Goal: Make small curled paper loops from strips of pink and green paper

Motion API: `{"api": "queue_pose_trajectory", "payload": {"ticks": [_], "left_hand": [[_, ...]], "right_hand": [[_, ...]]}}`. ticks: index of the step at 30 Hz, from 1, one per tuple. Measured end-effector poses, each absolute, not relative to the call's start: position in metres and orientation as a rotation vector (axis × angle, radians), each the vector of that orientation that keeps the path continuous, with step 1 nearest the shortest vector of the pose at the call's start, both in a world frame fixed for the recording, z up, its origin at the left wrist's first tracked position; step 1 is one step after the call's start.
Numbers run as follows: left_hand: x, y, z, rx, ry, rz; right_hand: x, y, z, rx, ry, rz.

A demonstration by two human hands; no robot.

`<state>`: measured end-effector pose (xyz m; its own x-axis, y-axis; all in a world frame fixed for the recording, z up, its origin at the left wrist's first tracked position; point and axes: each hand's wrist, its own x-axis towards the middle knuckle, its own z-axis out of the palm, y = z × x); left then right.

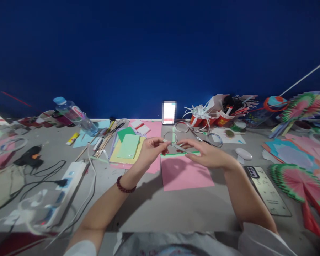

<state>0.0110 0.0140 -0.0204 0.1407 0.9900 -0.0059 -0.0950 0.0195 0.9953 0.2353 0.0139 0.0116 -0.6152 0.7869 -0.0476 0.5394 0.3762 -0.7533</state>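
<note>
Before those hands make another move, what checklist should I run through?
1. Left hand has the strip: ok, it pinches one end.
2. Right hand has a firm grip: cannot tell; it is at the strip's other end.
3. Pink sheet on the table: ok, below the hands.
4. Sheet evenly lit: not ok, shadow falls across it.
5. Bottle capped: ok.

In front of a blue wall (149,53), a clear bottle (76,113) and, nearer, a white power strip (69,193) holding a black plug (62,182) occupy the left, while rightward a phone (269,192) lies just beside 1 pink-and-green paper fan (296,183), with red cups (224,119) farther back.
</note>
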Motion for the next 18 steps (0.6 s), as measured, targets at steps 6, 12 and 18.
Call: {"api": "queue_pose_trajectory", "payload": {"ticks": [6, 12, 18], "left_hand": [[0.020, 0.011, -0.027, 1.203, 1.053, 1.047], [0.019, 0.011, -0.025, 1.186, 1.018, 1.055], [0.016, 0.011, -0.020, 1.173, 1.006, 1.103]], "right_hand": [[0.213, 0.008, 0.005, -1.085, -2.021, 1.045], [0.200, 0.010, -0.009, -1.040, -1.797, 1.210], [0.201, 0.012, -0.009, -1.048, -1.672, 1.217]]}}
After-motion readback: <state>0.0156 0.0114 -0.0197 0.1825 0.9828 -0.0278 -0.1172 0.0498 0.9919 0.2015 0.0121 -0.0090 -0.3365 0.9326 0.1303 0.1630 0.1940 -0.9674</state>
